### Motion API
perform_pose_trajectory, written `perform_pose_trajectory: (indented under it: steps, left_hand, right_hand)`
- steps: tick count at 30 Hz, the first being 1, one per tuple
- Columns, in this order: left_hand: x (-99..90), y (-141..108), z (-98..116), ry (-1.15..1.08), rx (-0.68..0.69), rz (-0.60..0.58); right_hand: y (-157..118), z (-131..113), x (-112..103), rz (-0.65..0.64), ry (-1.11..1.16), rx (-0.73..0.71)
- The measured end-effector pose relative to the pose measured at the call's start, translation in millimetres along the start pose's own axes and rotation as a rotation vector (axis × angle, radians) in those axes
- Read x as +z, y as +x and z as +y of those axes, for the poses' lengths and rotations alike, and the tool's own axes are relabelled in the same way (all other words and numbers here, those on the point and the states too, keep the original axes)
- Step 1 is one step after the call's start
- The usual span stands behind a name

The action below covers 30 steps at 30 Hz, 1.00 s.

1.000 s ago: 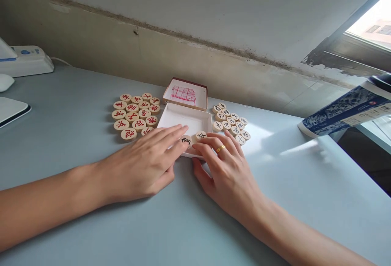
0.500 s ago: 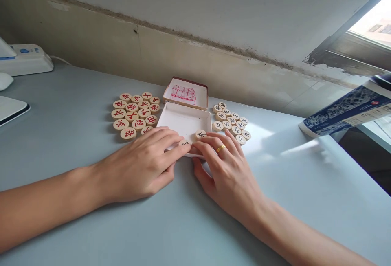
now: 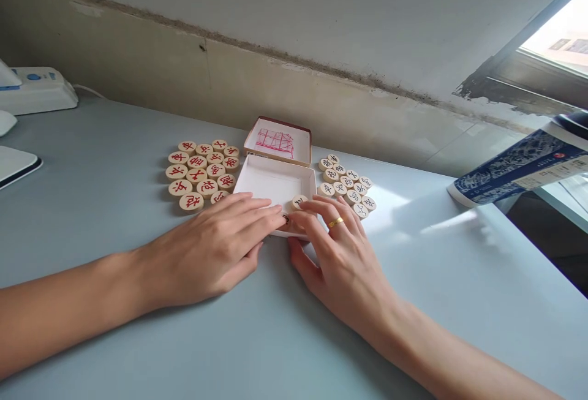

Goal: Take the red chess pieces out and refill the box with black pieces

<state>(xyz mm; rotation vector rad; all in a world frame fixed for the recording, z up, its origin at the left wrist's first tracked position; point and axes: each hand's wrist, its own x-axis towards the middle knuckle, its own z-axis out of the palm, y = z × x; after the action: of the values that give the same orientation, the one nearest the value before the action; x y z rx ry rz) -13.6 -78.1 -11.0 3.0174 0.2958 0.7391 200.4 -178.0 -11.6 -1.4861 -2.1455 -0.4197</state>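
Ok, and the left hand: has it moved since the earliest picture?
Yes, slightly: against the white tray, the left hand has its fingertips drawn back toward the tray's near edge.

Round pale wooden disc with black marking (image 3: 285,219), between both hands' fingertips: mostly covered, character unreadable. Second black-marked wooden disc (image 3: 298,201): partly behind the bare right hand with a gold ring (image 3: 342,247). Shallow white cardboard tray (image 3: 275,178): near-left corner concealed by the bare left hand (image 3: 215,241). Round red-marked wooden disc (image 3: 217,196): lower part obscured by that hand. Dark-blue patterned cylinder (image 3: 514,164): cut by right edge, lettering too small. White-and-blue plastic device (image 3: 39,90): cropped at left edge
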Motion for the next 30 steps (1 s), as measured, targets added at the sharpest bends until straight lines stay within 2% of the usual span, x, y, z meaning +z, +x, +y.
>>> perform_pose_trajectory:
  steps: [5,12,16,22,25,27,29,30]
  left_hand:
    - [-1.2,2,3,0.016,-0.03,0.06]
    - [-3.9,1,2,-0.003,0.008,0.047]
    - [-3.7,1,2,-0.029,0.008,0.031]
    - [-3.9,2,3,0.004,0.024,0.045]
    - [-7.2,1,4,0.069,0.066,0.09]
    - [-10.6,1,6,0.067,0.168,0.12]
    - [-13.2,0,8,0.017,0.261,0.112]
    - [-13.9,0,9,-0.011,0.248,0.092]
  right_hand:
    - [-4,0,1,0.013,-0.018,0.058]
    - [0,3,-2,0.079,0.26,0.179]
    - [2,4,-2,0.028,0.338,0.232]
    - [0,3,-3,-0.023,0.375,0.199]
    - [2,2,-5,0.026,0.376,0.201]
    - [4,5,-7,0.106,0.381,0.224]
    - [4,10,-7,0.18,0.349,0.242]
    - [4,14,-6,0.195,0.31,0.245]
